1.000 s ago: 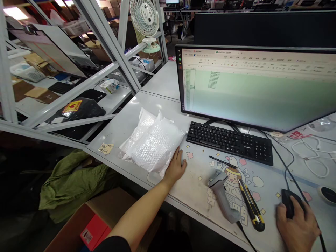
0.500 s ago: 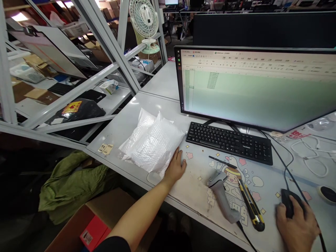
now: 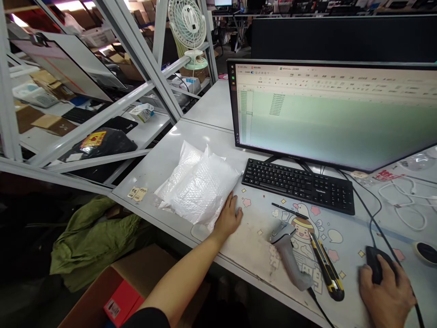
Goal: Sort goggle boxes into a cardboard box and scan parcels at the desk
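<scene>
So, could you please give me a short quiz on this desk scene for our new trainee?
1. True or false: the left hand rests on the desk against the bubble-wrap parcel.
2. What does the right hand cover? A) a stapler B) the mouse C) a phone
3. Fill in: the yellow-and-black utility knife lies just to the right of the grey ____.
Key: 1 true; 2 B; 3 barcode scanner.
</scene>
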{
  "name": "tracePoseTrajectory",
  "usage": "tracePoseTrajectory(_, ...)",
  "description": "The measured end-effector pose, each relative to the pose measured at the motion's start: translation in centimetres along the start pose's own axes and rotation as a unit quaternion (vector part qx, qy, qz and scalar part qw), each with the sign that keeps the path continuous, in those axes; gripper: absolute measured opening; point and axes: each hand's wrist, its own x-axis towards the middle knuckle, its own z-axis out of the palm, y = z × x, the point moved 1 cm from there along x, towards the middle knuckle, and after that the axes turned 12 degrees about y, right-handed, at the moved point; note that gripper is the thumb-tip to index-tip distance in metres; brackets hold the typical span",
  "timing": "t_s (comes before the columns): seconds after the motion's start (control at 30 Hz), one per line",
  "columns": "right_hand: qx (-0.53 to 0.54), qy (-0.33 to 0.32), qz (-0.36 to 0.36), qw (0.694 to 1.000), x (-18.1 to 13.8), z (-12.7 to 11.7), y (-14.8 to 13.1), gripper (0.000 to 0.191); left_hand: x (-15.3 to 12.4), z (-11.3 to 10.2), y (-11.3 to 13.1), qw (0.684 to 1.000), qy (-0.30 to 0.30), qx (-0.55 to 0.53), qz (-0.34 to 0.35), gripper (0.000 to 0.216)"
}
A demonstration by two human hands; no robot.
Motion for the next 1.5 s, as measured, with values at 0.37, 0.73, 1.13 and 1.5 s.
tracePoseTrajectory(0.37,0.001,-0.004,0.007,1.000,0.1,0.0,-0.2,0.060,0.1,-0.1,0.1,1.000,-0.001,-0.002,-0.001,0.053)
tracePoseTrajectory(0.73,-0.005,0.002,0.003,1.000,0.0,0.0,0.0,0.061,0.0,0.2,-0.1,1.000,0.012,-0.009,-0.005,0.053)
tracePoseTrajectory(1.13,-0.008,-0.004,0.005,1.000,0.0,0.2,0.0,0.058,0.1,0.0,0.1,1.000,0.008,-0.016,-0.005,0.052)
tracePoseTrajectory(1.5,-0.021,-0.010,0.007,1.000,-0.4,0.4,0.3,0.056,1.1,1.0,0.4,0.999,0.013,-0.042,-0.008,0.059)
